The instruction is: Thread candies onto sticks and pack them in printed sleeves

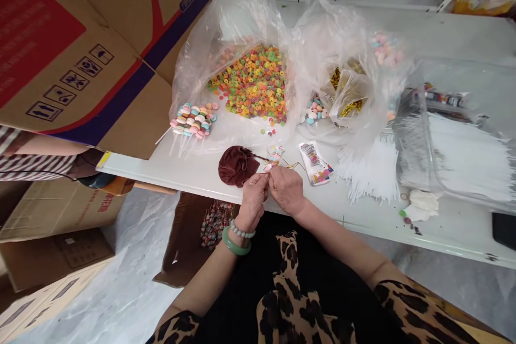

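At the near edge of the white desk (pixel 169 169), the left hand (pixel 255 200) and the right hand (pixel 287 189) meet fingertip to fingertip, both pinched together on a small pink candy piece (pixel 269 167) with a thin gold twist tie (pixel 296 164) trailing away from it toward the right; the piece sits just beyond the fingers, on the far side of both hands, and neither hand is clearly nearer to it. Its long axis cannot be made out. Just left of the hands lies a brown velvet pouch (pixel 237 165), nearly touching the left fingertips. Farther in, an open clear bag (pixel 242 21) holds a heap of coloured ring candies (pixel 253 83), with pastel lollipops (pixel 193 118) at its left side, sticks pointing toward the near edge. White sticks (pixel 373 172) lie to the right. The cardboard carton (pixel 80 48) at the left edge bears handling pictograms; its red lettering is too cropped to read.
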`<act>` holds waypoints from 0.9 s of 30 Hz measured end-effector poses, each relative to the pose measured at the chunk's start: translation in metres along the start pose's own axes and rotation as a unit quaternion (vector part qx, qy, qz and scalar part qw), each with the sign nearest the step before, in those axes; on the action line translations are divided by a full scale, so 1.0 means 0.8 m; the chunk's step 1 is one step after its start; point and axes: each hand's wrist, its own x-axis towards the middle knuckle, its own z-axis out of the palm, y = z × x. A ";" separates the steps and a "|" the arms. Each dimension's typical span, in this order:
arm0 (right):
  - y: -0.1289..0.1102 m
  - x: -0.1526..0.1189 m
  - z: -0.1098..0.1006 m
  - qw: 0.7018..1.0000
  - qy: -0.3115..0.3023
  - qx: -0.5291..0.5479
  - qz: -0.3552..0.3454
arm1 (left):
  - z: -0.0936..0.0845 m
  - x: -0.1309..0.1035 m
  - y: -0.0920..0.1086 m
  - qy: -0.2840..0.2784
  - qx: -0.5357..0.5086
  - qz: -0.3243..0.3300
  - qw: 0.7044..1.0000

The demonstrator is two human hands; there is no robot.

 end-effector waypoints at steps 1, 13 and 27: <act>-0.001 -0.001 0.003 1.000 0.003 -0.008 -0.002 | 0.001 -0.001 0.000 -0.017 -0.014 -0.015 1.000; 0.008 -0.008 0.007 0.919 -0.038 0.358 0.160 | -0.003 0.002 -0.003 -0.005 -0.052 0.004 0.999; 0.013 -0.019 -0.045 0.795 -0.260 0.545 0.056 | -0.062 0.007 0.017 -0.350 0.065 -0.185 0.916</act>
